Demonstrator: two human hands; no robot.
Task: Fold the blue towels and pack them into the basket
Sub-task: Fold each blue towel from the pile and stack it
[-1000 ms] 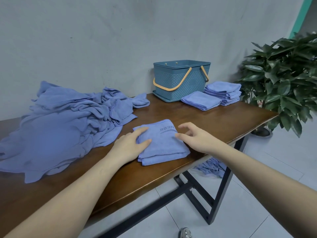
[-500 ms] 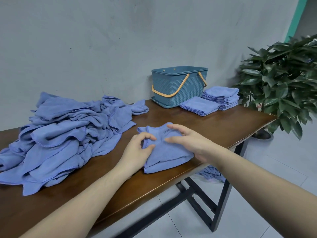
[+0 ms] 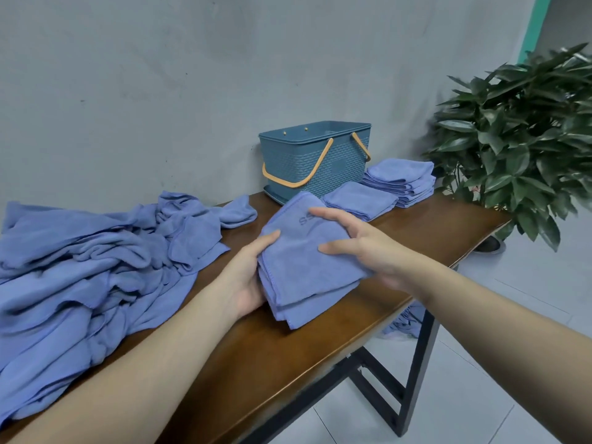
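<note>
Where the wooden table [image 3: 416, 232] begins at far left, a loose heap of unfolded blue towels [image 3: 96, 261] sprawls across it, rumpled, one corner trailing toward the wall. Just right of the heap, left hand [image 3: 246, 277] grips the near-left edge of a folded blue towel [image 3: 304, 261], thumb on top, fingers hidden beneath. Towel held tilted, far edge raised, embossed lettering partly visible near its top; whether the near corner touches the table cannot be told. Right hand [image 3: 362, 248] holds the towel's right side, thumb and spread fingers curled over the top face. Behind, against the grey wall, a teal woven-pattern basket [image 3: 320, 161] with orange handles stands upright; contents not visible. Just right of the basket, a low stack of folded towels [image 3: 358, 200], then a taller stack [image 3: 403, 181] touching it. Under the table's right end, more blue cloth [image 3: 407, 322] lies on the tiled floor. Far right, a leafy potted plant [image 3: 519, 129].
</note>
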